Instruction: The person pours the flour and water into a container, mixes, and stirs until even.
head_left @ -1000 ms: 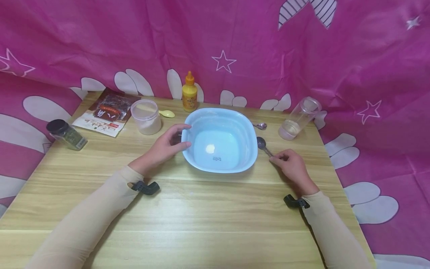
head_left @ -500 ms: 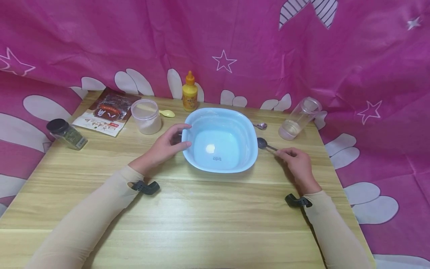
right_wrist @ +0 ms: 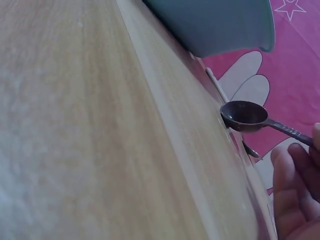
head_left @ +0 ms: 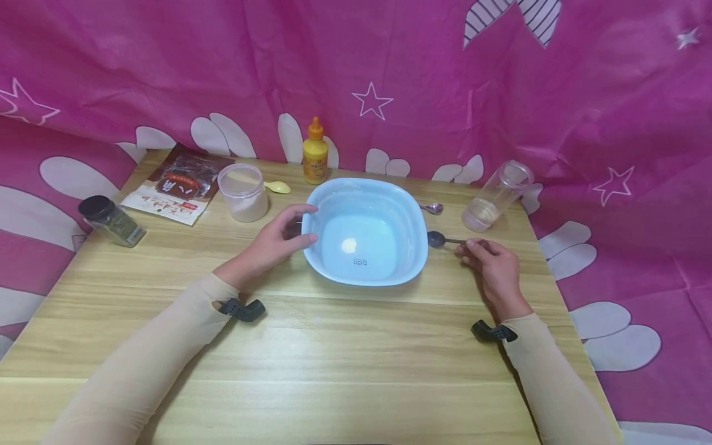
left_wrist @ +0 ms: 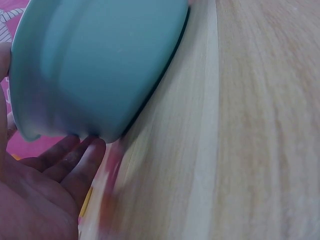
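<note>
A light blue basin (head_left: pixel 364 232) stands on the wooden table (head_left: pixel 311 371). My left hand (head_left: pixel 275 235) grips its left rim, thumb over the edge and fingers against the outer wall (left_wrist: pixel 100 75). To the basin's right, my right hand (head_left: pixel 492 266) pinches the handle end of a dark measuring spoon (head_left: pixel 436 239). The spoon's round bowl (right_wrist: pixel 245 114) faces up and looks bare inside, pointing at the basin. Water-like clear liquid seems to cover the basin floor, where a small printed mark shows.
Behind the basin stand a yellow squeeze bottle (head_left: pixel 315 157) and a small metal spoon (head_left: pixel 432 208). Leftward are a tub of white powder (head_left: pixel 247 201), a yellow spoon (head_left: pixel 278 186), a spice packet (head_left: pixel 178 182) and a herb jar (head_left: pixel 114 222). A clear container (head_left: pixel 492 201) leans at the right.
My right hand has shifted slightly right and up, swinging the measuring spoon's handle from slanting down to nearly level. The left hand and basin stay put.
</note>
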`<state>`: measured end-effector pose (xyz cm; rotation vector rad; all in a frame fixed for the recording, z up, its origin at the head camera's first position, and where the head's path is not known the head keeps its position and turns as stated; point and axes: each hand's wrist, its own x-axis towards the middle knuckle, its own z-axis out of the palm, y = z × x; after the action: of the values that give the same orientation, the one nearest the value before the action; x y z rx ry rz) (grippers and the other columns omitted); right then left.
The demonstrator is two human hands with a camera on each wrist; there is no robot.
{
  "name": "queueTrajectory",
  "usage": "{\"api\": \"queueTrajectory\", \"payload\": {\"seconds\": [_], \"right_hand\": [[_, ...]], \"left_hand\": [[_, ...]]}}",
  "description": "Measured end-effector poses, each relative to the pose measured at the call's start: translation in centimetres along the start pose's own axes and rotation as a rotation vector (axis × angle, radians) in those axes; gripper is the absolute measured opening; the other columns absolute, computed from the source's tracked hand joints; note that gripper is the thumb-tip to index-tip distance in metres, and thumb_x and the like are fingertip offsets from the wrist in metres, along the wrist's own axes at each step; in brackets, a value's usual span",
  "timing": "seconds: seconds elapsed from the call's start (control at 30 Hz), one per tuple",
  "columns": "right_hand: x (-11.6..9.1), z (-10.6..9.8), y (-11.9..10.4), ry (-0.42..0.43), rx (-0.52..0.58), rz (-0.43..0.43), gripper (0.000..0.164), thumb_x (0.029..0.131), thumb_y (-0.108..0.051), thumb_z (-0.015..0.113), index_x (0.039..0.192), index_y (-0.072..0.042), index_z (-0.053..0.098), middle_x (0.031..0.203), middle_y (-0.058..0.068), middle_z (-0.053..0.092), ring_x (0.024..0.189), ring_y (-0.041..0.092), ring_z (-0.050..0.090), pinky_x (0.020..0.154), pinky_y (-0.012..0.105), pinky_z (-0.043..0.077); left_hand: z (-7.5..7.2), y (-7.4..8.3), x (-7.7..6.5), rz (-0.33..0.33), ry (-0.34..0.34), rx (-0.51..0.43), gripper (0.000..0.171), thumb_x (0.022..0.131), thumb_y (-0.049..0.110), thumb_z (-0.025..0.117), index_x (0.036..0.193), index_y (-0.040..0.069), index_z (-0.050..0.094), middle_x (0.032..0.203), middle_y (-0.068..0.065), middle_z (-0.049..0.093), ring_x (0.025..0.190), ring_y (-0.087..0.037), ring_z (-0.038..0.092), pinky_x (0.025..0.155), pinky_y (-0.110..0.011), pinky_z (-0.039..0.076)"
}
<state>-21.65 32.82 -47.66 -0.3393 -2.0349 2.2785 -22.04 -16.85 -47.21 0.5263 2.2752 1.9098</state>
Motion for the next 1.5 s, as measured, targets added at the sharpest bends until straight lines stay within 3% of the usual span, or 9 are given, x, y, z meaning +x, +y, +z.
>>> {"api": "queueTrajectory", "payload": {"seconds": [0.1,0.4,0.5,0.7,0.87,1.1,1.27,1.5], "right_hand": [[0.1,0.2,0.0,0.015,0.048,-0.016,0.043,0.099,-0.02,0.086,0.127,0.011,0.073,0.11,0.013,0.083,0.1,0.024,0.082,0.09,0.035,0.067],[0.3,1.2,-0.7,0.077,0.159,-0.087,0.033,0.099,-0.011,0.087,0.121,0.01,0.073,0.11,0.016,0.08,0.096,0.023,0.081,0.09,0.044,0.068],[0.2,1.4,-1.4,0.081,0.191,-0.095,0.04,0.097,-0.012,0.089,0.125,0.01,0.071,0.115,0.017,0.076,0.096,0.025,0.079,0.093,0.05,0.067],[0.0,2.1,-3.4,0.13,0.063,-0.224,0.054,0.094,-0.019,0.093,0.132,0.012,0.07,0.117,0.017,0.075,0.097,0.025,0.079,0.094,0.041,0.067],[0.2,3.2,-5.3,0.151,0.031,-0.363,0.043,0.094,-0.011,0.091,0.124,0.014,0.074,0.109,0.017,0.077,0.092,0.024,0.081,0.086,0.034,0.068],[0.5,5.6,-7.5,0.08,-0.029,-0.595,0.02,0.095,0.007,0.084,0.111,0.017,0.076,0.094,0.012,0.081,0.081,0.019,0.081,0.079,0.03,0.068],[0.1,7.5,-8.6,0.028,-0.047,-0.642,0.024,0.094,0.009,0.084,0.113,0.02,0.075,0.095,0.008,0.082,0.079,0.017,0.08,0.077,0.029,0.068],[-0.1,9.5,-9.3,-0.09,-0.202,-0.682,0.022,0.095,0.01,0.083,0.113,0.019,0.074,0.099,0.005,0.082,0.084,0.014,0.08,0.078,0.029,0.068]], "left_hand": [[0.0,0.0,0.0,-0.004,0.0,-0.003,0.061,0.107,0.013,0.075,0.163,0.012,0.051,0.158,-0.021,0.057,0.141,-0.041,0.061,0.118,-0.047,0.053],[-0.1,0.0,0.0,-0.013,-0.002,0.004,0.061,0.106,0.015,0.077,0.162,0.014,0.052,0.156,-0.018,0.058,0.139,-0.039,0.062,0.118,-0.052,0.052],[-0.1,-0.1,0.1,-0.012,-0.003,0.007,0.061,0.106,0.016,0.077,0.162,0.014,0.051,0.157,-0.019,0.058,0.14,-0.039,0.062,0.118,-0.054,0.052],[-0.3,-0.1,0.1,-0.017,-0.004,-0.003,0.062,0.106,0.015,0.077,0.162,0.014,0.051,0.157,-0.019,0.057,0.14,-0.04,0.061,0.119,-0.055,0.051],[-0.2,0.0,0.0,-0.016,-0.001,0.002,0.062,0.105,0.016,0.077,0.162,0.013,0.052,0.156,-0.019,0.058,0.139,-0.04,0.062,0.118,-0.052,0.052],[-0.1,0.0,0.0,-0.011,0.0,-0.003,0.062,0.106,0.015,0.077,0.162,0.013,0.052,0.157,-0.019,0.058,0.139,-0.04,0.062,0.117,-0.05,0.053],[-0.1,-0.1,0.1,-0.013,-0.004,-0.003,0.062,0.106,0.016,0.077,0.163,0.014,0.051,0.156,-0.019,0.058,0.139,-0.04,0.062,0.118,-0.054,0.052],[-0.2,-0.3,0.1,-0.015,-0.002,-0.002,0.062,0.106,0.018,0.077,0.163,0.016,0.051,0.156,-0.018,0.058,0.139,-0.039,0.062,0.119,-0.056,0.051]]}}
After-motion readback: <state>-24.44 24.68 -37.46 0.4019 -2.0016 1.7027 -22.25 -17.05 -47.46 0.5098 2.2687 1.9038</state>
